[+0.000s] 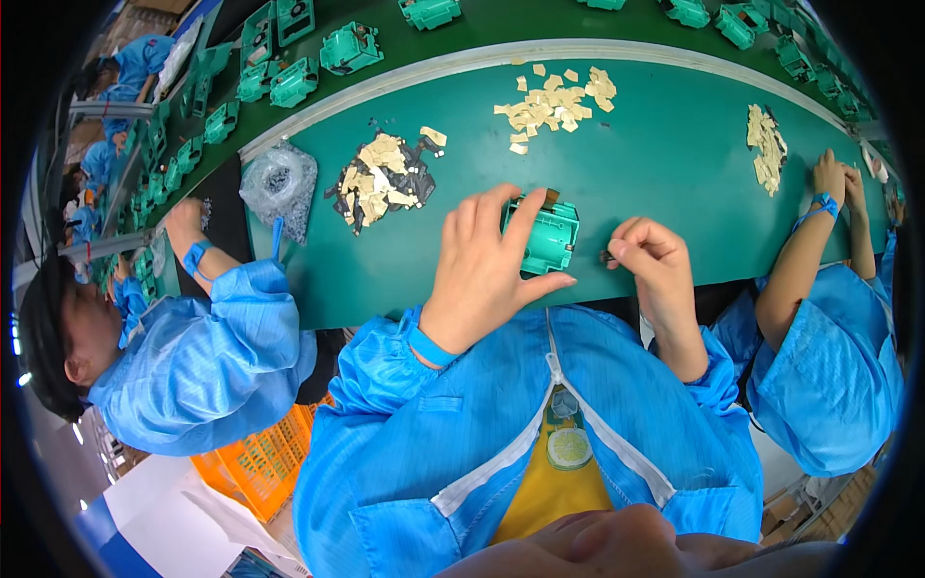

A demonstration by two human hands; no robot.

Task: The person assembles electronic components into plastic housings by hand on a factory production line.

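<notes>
My left hand (479,265) is wrapped round a teal-green plastic housing (552,239), fingers over its far left side and thumb along the near edge. The housing's open, hollow side shows, and a small brown part (551,196) sits at its far edge. Just right of it, my right hand (657,262) is closed in a pinch. A tiny dark piece (606,257) shows at its fingertips, too small to name. The two hands are apart. Both are above the green work table (434,279).
Beyond my hands lie cream-coloured scraps (549,108), mixed black and cream pieces (379,183) and another pile (766,149) at right. A clear plastic bag (279,188) lies left. Similar housings (350,48) line the green belt behind a pale rail (578,46). Co-workers (207,356) sit on both sides.
</notes>
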